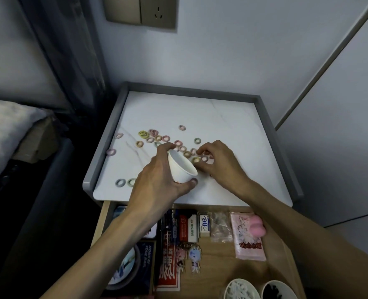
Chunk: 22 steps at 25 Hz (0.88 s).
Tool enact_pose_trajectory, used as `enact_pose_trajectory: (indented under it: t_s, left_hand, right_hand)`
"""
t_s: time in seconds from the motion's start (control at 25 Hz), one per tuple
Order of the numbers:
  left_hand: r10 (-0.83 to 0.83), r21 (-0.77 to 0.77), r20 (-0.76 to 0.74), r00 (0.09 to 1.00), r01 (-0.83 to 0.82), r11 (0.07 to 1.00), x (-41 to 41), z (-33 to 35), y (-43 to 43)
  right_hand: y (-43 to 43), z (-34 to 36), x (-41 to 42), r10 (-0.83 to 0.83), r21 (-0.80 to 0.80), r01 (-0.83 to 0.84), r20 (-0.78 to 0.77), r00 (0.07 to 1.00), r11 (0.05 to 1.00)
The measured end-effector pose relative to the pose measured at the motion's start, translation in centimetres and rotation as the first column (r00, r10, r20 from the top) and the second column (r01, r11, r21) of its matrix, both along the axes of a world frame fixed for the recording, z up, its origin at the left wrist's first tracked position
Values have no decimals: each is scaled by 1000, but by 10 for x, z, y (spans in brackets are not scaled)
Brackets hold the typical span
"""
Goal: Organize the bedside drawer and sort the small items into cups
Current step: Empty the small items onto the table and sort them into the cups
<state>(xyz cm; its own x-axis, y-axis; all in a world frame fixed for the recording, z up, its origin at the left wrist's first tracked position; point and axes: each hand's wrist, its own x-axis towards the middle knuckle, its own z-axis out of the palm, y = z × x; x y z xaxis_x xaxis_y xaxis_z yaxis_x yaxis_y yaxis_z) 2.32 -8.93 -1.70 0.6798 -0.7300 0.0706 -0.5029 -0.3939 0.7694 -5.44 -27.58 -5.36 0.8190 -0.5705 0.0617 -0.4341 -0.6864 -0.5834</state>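
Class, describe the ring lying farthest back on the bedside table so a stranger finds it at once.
Find the white marbled tabletop with its grey raised rim. Most small coloured rings cluster across its middle. One pinkish-grey ring lies alone behind them, nearest the wall, touching no other.

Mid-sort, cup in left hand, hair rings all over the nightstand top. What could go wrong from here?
1. The left hand holds the cup tilted; rings fed in by the right hand may slide back out.
2. The front pair lies near the front edge, which has no raised rim; a sweeping wrist could knock it into the open drawer.
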Motion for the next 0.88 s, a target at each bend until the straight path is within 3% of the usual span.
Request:
enact_pose_trajectory:
  t_s: [0.12, 0.24, 0.32, 0.44, 0.52, 0.56, 0.64, 0.88]
  left_hand:
    - [3, 21, 11, 1000, -3, 1000, 0, -1, -1]
    - [0, 20, 6, 1000, 0, 1000, -1, -3, 0]
    - [-2, 26, 8, 1000, 2, 1000, -2, -3, 0]
    - [-8, 31, 8, 1000, 8, 999, -3, -2, 1]
    - [-12, 13, 6, 1000, 12, 1000, -2, -2, 1]
    - [-19, 2, 8, 1000, 19, 1000, -3, -3, 0]
    - [-38, -3, 8, 999, 38, 999, -6, -3, -2]
    - [-34, -23, -8, 999, 34, 999, -10, -5, -3]
  right_hand:
    - [2, 7, 0, 39, -50, -39, 6, 999, 998]
    - [3, 11, 3, 88, -161, -112, -147, 985, 981]
    - [6, 15, 2, 80, -166, -104, -146, 986, 981]
    - [12, 40, -1, -3, 119, -15, 157, 988, 993]
    - [19, 62, -2, 75, 380, -164, 238, 968, 910]
    - [23, 69, -2, 197, 411, -262, 195, 961, 873]
    - [31, 71, -3, 391, 326, -390, 64, 918, 862]
    - [35, 66, -3, 240, 368, -295, 189, 952, 882]
